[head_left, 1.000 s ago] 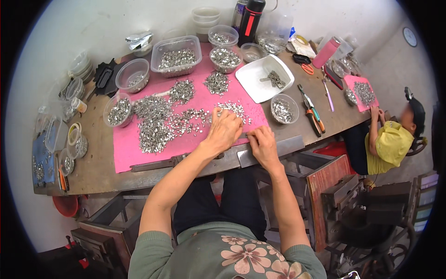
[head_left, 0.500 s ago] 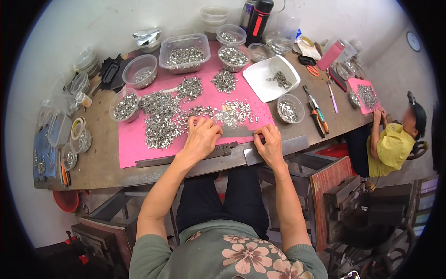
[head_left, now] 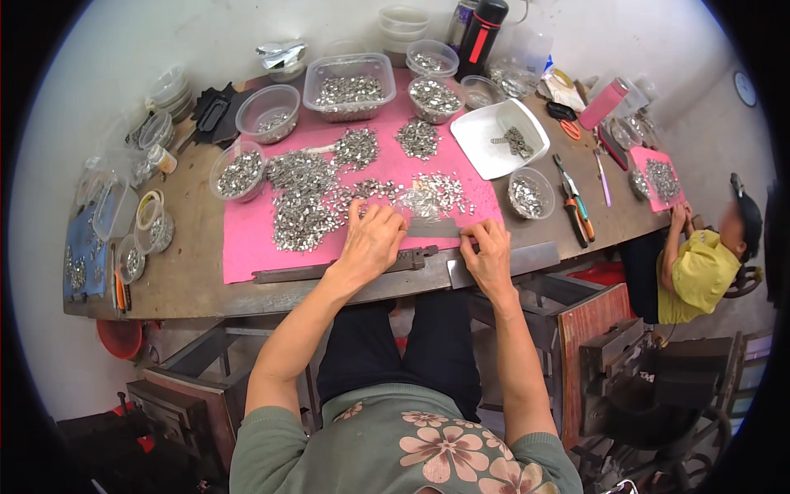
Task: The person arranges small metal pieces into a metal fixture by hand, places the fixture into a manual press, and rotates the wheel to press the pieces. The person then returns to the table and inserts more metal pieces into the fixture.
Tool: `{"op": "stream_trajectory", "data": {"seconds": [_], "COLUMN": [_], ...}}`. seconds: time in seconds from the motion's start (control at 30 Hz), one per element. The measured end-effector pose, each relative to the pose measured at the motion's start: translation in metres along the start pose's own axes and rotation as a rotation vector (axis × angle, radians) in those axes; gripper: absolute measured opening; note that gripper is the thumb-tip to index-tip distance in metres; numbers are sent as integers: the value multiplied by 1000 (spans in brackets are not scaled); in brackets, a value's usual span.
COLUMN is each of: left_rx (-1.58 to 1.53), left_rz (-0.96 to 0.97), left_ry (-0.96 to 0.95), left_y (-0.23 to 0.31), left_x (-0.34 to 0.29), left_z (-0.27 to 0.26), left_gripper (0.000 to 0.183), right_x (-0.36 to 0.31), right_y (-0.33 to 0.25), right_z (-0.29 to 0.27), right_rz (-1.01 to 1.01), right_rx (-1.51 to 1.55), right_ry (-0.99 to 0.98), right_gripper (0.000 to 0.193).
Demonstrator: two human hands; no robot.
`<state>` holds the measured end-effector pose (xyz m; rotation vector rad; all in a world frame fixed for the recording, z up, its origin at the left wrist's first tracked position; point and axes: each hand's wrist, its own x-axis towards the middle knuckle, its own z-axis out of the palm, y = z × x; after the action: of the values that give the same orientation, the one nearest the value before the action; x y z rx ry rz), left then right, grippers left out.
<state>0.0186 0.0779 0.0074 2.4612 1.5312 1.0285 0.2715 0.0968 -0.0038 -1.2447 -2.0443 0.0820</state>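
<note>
A flat grey strip [head_left: 434, 230] lies near the front edge of the pink mat [head_left: 243, 262], between my two hands. My left hand [head_left: 373, 240] is at its left end with fingers bent and closed; the back of the hand hides what the fingertips hold. At the other end, my right hand [head_left: 489, 253] pinches the strip between thumb and fingers. Just beyond the strip are a small clear plastic piece [head_left: 420, 201] and scattered small shiny metal pieces [head_left: 451, 191]. Larger heaps of metal pieces [head_left: 304, 216] cover the mat to the left.
A dark metal bar [head_left: 329, 270] and a flat metal plate [head_left: 527, 258] lie along the table's front edge. Tubs of metal pieces [head_left: 350, 89], a white tray [head_left: 477, 151] and pliers [head_left: 573, 202] surround the mat. A person in a yellow top [head_left: 691, 272] sits at the right.
The whole view has shifted, so the table appears slightly further right and higher. Both hands stay at the strip's ends, with little visible change in their grip.
</note>
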Motion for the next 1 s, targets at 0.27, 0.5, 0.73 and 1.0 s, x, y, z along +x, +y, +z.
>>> {"op": "stream_trajectory", "data": {"seconds": [0.27,0.5,0.73,1.0], "left_rx": [-83,-108,-187,-305], "left_rz": [-42,-17,-7,-45], "left_ry": [85,125,119,94], "left_y": [20,21,16,14], "left_x": [-32,-39,-40,-45], "left_z": [-16,-10,-12,-11], "left_gripper": [9,15,15,13], "right_x": [5,5,3,2], "right_y": [-15,-67,-71,-64], "right_z": [1,19,26,22], "right_rz": [22,-220,-277,-272], "right_rx": [264,335,278,345], "right_ry": [-104,-159,-152,-132], "right_gripper": [11,16,17,17]}}
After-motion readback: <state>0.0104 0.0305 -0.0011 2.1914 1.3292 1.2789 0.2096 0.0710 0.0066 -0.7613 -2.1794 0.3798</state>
